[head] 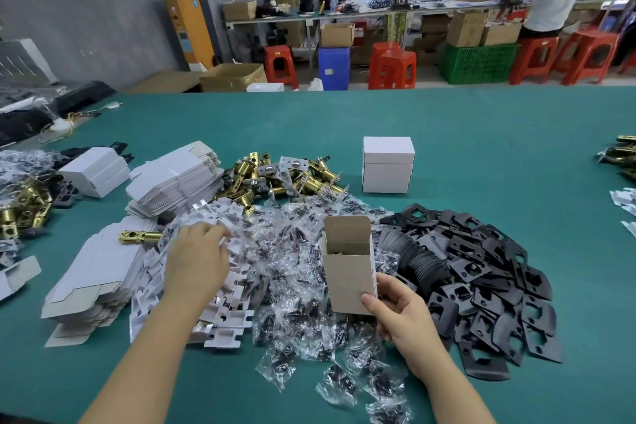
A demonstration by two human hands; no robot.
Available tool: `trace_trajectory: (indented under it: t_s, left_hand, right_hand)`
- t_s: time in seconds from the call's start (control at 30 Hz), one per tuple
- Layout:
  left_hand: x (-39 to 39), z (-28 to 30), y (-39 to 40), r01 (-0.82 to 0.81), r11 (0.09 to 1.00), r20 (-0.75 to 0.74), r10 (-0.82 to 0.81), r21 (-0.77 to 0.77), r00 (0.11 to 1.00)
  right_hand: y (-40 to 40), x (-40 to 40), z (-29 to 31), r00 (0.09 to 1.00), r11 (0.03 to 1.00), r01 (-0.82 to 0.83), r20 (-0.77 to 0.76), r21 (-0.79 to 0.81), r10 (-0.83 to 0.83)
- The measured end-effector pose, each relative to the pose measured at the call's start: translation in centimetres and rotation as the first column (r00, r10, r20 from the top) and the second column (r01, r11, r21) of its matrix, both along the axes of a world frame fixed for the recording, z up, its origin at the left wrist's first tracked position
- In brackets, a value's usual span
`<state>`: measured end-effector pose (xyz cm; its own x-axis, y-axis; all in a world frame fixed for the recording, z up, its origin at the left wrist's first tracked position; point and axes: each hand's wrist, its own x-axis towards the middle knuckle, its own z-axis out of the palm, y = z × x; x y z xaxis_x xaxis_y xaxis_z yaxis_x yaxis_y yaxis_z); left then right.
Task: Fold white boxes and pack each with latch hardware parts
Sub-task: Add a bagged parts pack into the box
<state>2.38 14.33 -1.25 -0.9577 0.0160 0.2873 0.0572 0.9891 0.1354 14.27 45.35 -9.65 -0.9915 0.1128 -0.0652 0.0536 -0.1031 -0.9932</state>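
The right hand (399,310) grips an open white box (349,272) upright above the screw bags (296,251) on the green desk (481,134); a brass part inside barely shows; the left hand (198,262) reaches into white card inserts (227,317), fingertips hidden, so its grasp cannot be told.

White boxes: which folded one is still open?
The box held upright in the right hand: its top flap stands up. The two stacked boxes behind are shut.

Both forearms bare, no sleeves visible; left hand (196,260), right hand (401,313) ungloved, ringless.
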Motion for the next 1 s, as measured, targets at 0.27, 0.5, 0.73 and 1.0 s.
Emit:
trace_trajectory:
  t_s: [0.27,0.5,0.73,1.0]
  left_hand:
    - [-0.3,-1.6,-3.1,-0.179,0.983,0.144,0.183,-0.044,0.972]
    - [-0.7,-2.5,-3.9,-0.208,0.951,0.155,0.175,0.227,0.972]
    - [-0.8,-2.7,-4.2,-0.22,0.946,0.159,0.185,0.239,0.97]
    - [0.3,-1.7,-2.1,-0.018,0.947,-0.072,0.043,0.321,0.997]
  right_hand:
    - [0.0,0.1,0.0,1.0,1.0,0.004,0.0,-0.022,-0.004]
    - [-0.1,0.2,0.2,1.0,1.0,0.003,0.003,-0.012,-0.003]
    - [-0.1,0.2,0.3,1.0,1.0,0.003,-0.005,-0.008,-0.003]
    - [-0.1,0.2,0.3,1.0,1.0,0.009,-0.004,-0.016,-0.009]
